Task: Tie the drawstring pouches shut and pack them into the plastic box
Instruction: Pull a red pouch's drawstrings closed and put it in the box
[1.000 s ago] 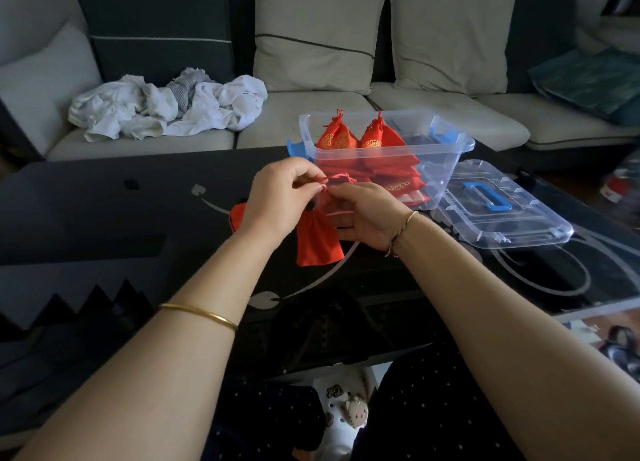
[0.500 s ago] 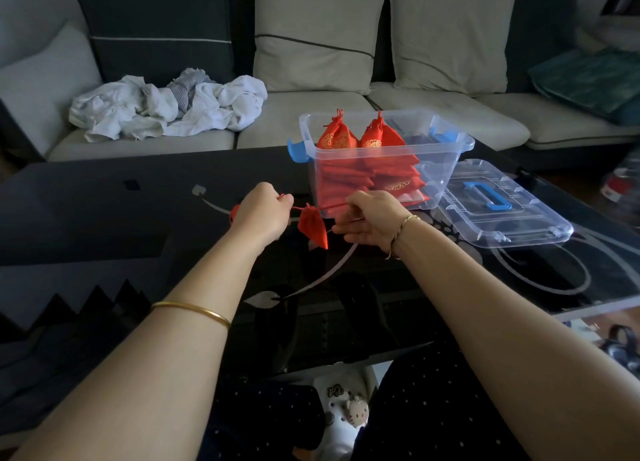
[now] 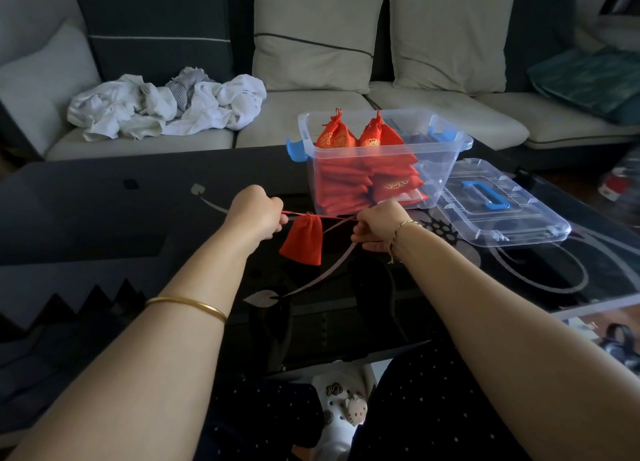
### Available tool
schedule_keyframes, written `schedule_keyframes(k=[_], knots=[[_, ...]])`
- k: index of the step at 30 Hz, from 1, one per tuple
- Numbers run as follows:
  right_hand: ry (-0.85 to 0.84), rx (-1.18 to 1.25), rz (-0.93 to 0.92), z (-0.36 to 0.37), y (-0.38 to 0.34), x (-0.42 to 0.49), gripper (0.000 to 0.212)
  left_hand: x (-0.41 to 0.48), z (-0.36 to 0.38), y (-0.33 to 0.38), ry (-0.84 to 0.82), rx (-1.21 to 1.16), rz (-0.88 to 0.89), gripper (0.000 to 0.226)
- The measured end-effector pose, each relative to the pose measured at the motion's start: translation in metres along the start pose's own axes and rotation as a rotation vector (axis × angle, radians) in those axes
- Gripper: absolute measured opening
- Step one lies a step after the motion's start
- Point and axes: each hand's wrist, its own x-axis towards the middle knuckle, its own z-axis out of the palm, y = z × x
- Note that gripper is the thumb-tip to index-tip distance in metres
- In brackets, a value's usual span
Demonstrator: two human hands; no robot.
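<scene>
Both fists are closed on the red cord: the left hand grips 1 end and the right hand the other, drawing it taut just below the frame's centre. The risk, as I judge it, is a cord slipping from a fist, or the neck staying loose if the 2 pulls are uneven. The pouch hangs between the fists, nearer the left, above the table. The plastic box, already holding pouches, stands just beyond, right of centre.
</scene>
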Motion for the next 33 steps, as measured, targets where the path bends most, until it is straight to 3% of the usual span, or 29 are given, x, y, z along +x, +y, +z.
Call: schedule_keyframes(k=[5, 8, 14, 24, 28, 33], knots=[[-0.027, -0.045, -0.005, 0.006, 0.001, -0.001, 0.029, -0.003, -0.002, 0.005, -0.056, -0.527, 0.083, 0.017], [-0.023, -0.015, -0.031, 0.005, -0.001, -0.002, 0.029, -0.006, -0.003, 0.005, -0.122, -0.676, 0.132, 0.021], [0.006, 0.161, -0.253, 0.005, -0.013, -0.007, 0.032, -0.004, 0.003, 0.000, -0.139, -0.412, 0.077, 0.023], [-0.104, 0.218, -0.513, 0.012, -0.029, -0.030, 0.027, -0.006, 0.004, -0.001, -0.389, -0.331, 0.051, 0.010], [-0.116, 0.156, -0.507, 0.014, -0.031, -0.034, 0.026, -0.006, 0.006, 0.000, -0.382, -0.289, 0.089, 0.013], [-0.170, 0.210, -0.235, 0.013, -0.033, -0.032, 0.037, -0.006, 0.008, -0.001, -0.357, -0.302, 0.100, 0.012]])
